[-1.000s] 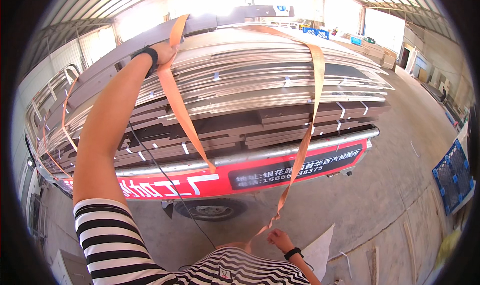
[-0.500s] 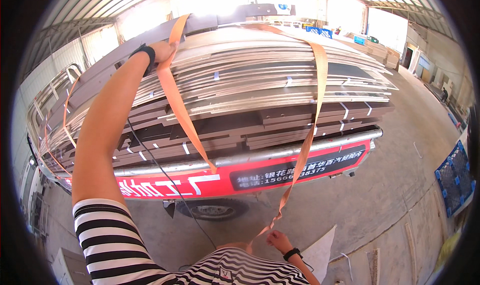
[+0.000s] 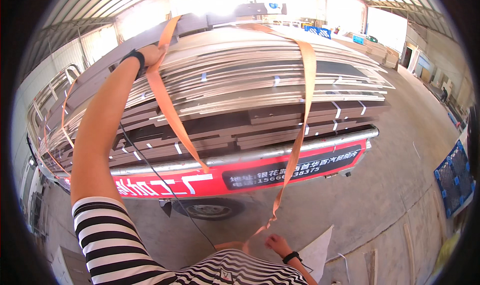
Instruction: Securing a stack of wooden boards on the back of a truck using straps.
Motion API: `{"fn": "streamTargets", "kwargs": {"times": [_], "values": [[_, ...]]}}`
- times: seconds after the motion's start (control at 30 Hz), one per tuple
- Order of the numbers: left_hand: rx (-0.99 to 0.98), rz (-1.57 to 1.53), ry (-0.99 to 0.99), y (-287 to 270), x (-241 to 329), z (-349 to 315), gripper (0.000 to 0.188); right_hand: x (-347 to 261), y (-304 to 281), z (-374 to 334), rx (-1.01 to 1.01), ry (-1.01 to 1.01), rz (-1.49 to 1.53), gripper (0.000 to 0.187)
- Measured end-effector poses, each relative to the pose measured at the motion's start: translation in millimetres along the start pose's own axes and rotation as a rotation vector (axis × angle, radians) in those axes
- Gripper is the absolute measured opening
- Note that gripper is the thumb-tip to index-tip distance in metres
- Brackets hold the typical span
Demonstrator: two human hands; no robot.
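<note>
warehouse truck (image 3: 240, 180); hands (image 3: 150, 52) gripping strap (image 3: 172, 112)

Bright daylight floods in from the open far end of the shed, and it blows out to pure white above the tall stack of pale and dark brown boards (image 3: 260, 80). Glare washes the top sheets. Shade pools under the red-sided truck bed (image 3: 235, 177) on the grey concrete floor (image 3: 390, 195). Straight edges bow hard toward the black round rim. The centre is sharp, the edges soft.

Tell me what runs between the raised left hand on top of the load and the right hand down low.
In the head view, the orange strap runs from the left hand over the stacked boards and down to the right hand.
</note>
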State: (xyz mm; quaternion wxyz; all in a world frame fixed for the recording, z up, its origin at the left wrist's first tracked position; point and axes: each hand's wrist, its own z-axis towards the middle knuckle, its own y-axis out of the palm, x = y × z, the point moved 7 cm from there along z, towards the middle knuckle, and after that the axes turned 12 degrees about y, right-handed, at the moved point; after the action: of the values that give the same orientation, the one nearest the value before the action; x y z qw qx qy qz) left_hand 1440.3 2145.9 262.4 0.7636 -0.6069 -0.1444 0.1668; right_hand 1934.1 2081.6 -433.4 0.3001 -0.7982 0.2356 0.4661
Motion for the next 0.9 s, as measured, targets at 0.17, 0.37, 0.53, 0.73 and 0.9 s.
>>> {"fn": "streamTargets", "kwargs": {"times": [0.17,0.37,0.53,0.73,0.9], "values": [[0.106,0.088,0.038,-1.5,-4.2,11.9,0.080,37.8,-31.8,-28.3,0.039,0.058,0.042,0.021],[0.131,0.233,-0.015,-9.5,-58.5,26.4,0.086,48.0,-94.8,-19.7,0.092,0.200,-0.070,0.022],[0.231,0.243,0.039,-7.3,-71.7,32.7,0.088,-2.6,-170.8,17.5,0.168,0.122,0.180,0.021],[0.224,0.026,-0.148,-3.0,-68.2,13.0,0.075,-45.5,-273.9,62.2,0.246,0.055,0.354,0.019],[0.142,0.081,-0.179,0.7,-60.0,-7.6,0.086,-87.2,-391.9,95.7,0.447,-0.053,0.488,0.012]]}}
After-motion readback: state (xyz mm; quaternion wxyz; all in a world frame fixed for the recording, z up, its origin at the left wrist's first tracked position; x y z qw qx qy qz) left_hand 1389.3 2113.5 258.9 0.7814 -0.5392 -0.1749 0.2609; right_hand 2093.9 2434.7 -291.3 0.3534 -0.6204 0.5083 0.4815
